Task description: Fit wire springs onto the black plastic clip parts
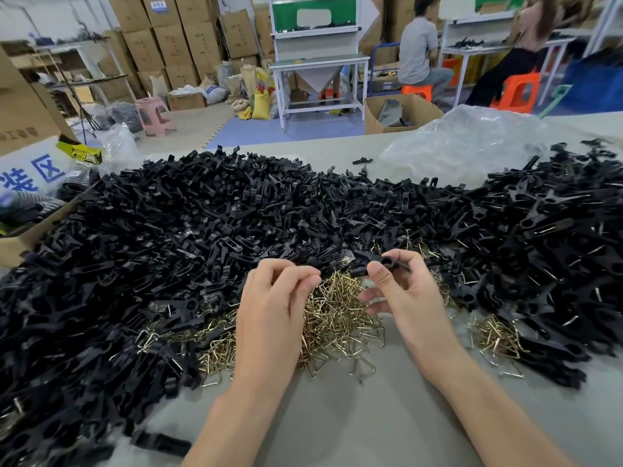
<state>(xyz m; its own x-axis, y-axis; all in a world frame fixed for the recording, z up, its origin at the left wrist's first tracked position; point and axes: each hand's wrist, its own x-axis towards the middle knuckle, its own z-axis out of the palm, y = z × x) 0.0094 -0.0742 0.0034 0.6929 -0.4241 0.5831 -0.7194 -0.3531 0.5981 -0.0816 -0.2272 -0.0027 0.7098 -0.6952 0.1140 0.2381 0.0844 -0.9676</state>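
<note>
Heap of brass-coloured bent wire springs (337, 318): centre of grey tabletop (371, 416).
Single black plastic clip part (379, 264): above the heap's far edge, pinched between thumb and fingers of right hand (408, 294).
Left hand (273, 305): over the heap's left side, fingers curled, thumb against forefinger; whether it holds anything cannot be told.
Mound of loose black plastic clip parts (202, 224): left of, behind and right of the heap.

Blue "装区" on white sign (32, 173)
</note>
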